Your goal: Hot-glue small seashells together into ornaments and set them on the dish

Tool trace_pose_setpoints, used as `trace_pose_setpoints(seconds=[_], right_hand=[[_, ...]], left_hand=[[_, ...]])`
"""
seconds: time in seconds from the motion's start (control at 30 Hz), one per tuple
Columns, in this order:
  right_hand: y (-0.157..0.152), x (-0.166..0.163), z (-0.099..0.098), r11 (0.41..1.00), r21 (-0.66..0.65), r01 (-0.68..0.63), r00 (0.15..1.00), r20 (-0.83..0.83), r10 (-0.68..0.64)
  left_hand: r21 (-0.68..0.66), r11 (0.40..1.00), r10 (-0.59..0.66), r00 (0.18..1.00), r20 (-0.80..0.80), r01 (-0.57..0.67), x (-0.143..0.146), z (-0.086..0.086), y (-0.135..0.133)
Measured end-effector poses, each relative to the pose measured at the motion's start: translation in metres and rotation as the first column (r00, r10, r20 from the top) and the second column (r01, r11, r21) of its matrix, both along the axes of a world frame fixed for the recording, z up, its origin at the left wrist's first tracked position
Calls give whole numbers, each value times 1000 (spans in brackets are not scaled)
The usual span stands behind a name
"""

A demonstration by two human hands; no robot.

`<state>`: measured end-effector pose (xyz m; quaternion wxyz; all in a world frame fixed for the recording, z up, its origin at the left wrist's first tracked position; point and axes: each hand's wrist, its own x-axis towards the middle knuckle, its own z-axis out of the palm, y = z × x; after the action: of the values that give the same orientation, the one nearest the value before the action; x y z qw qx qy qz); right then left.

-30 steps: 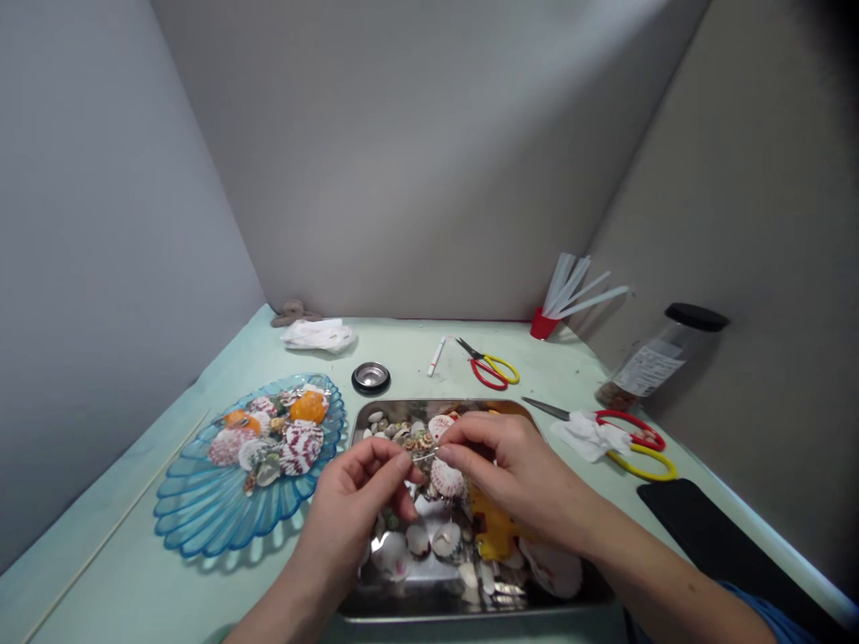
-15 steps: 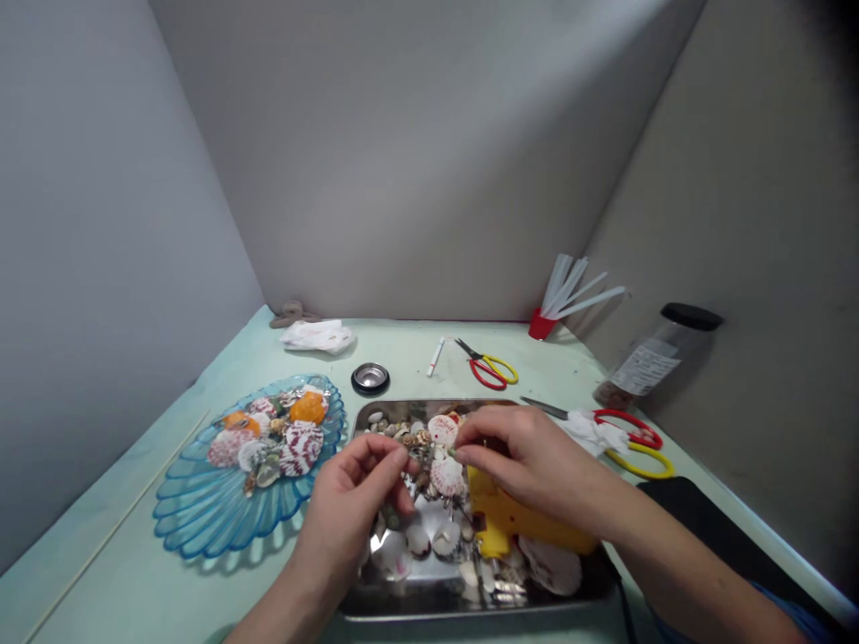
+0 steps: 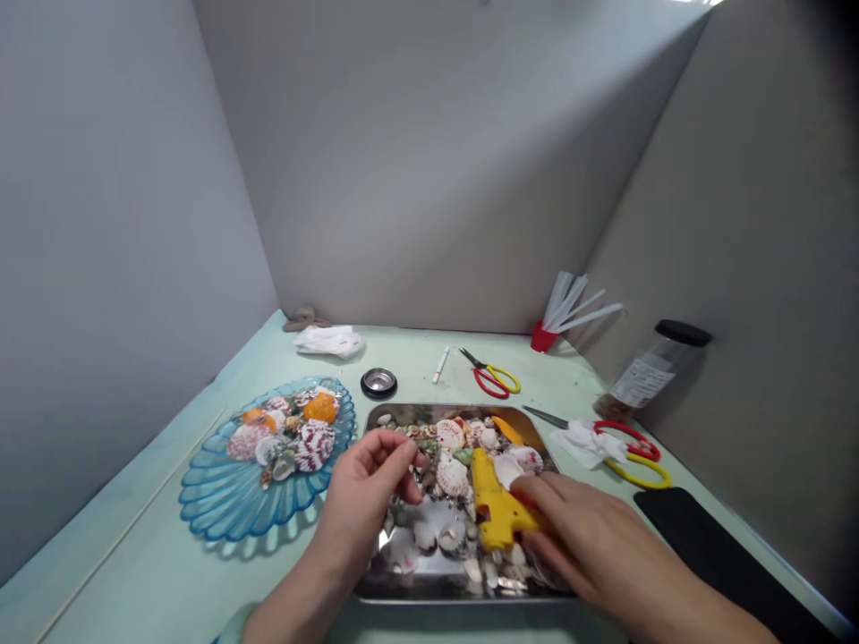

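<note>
A yellow hot glue gun [image 3: 493, 501] lies over the shells in a metal tray [image 3: 429, 565], its nozzle hidden from clear view. My right hand [image 3: 577, 528] is wrapped around its handle at the tray's right side. Left of the tray's middle, my left hand [image 3: 376, 474] is raised with thumb and forefinger pinched together; what they hold, if anything, cannot be made out. Scallop shells [image 3: 453, 474], small spiral shells and white shells fill much of the tray. To the left, a blue shell-shaped glass plate [image 3: 228, 501] bears a cluster of shells, two of them orange [image 3: 320, 408].
Behind the tray are a round black-rimmed lid [image 3: 379, 383], a white marker-like stick [image 3: 441, 366] and scissors [image 3: 493, 376]. A second pair of scissors [image 3: 634, 456] with white tissue [image 3: 589, 444], a tilted jar [image 3: 648, 376] and a red cup [image 3: 543, 338] of glue sticks are at right.
My right hand has moved from above the tray's middle down and right onto the glue gun's handle. My left hand stays pinched in nearly the same place. The view has shifted slightly.
</note>
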<state>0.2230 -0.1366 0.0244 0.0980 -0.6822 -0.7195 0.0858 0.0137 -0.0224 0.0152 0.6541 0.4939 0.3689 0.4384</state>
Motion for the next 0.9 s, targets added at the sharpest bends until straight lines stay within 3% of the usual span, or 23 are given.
trace_pose_setpoints(seconds=[0.07, 0.13, 0.23, 0.3, 0.43, 0.53, 0.6, 0.73, 0.77, 0.9], right_hand=[[-2, 9, 8, 1000, 25, 15, 978, -210, -10], [-3, 19, 14, 996, 12, 86, 897, -436, -72], [2, 28, 18, 983, -20, 180, 646, -751, -133], [6, 26, 18, 980, -5, 200, 529, -841, -113], [11, 7, 10, 984, 92, 154, 607, -794, -21], [9, -3, -4, 960, 145, 242, 540, -842, -9], [8, -4, -13, 952, 165, 257, 558, -830, -7], [10, -9, -17, 932, 360, 49, 768, -609, 195], [12, -12, -15, 921, 390, -16, 790, -560, 251], [16, -22, -9, 841, 535, -73, 784, -491, 380]], left_hand=[[13, 1000, 9, 1000, -6, -9, 0, 1, -1], [25, 999, 29, 999, -15, -28, 1, 2, -1], [46, 998, 48, 998, -35, -47, 1, 3, -2], [61, 997, 45, 998, -48, -42, 1, 2, -2], [94, 994, 57, 996, -68, -50, 0, -3, 0], [118, 991, 72, 994, -85, -61, 0, -6, 1], [129, 990, 68, 993, -93, -56, -1, -7, 1], [143, 988, 76, 993, -95, -62, -1, -8, 1], [147, 987, 82, 992, -95, -68, -1, -8, 1], [173, 982, 97, 991, -92, -80, 0, -8, 0]])
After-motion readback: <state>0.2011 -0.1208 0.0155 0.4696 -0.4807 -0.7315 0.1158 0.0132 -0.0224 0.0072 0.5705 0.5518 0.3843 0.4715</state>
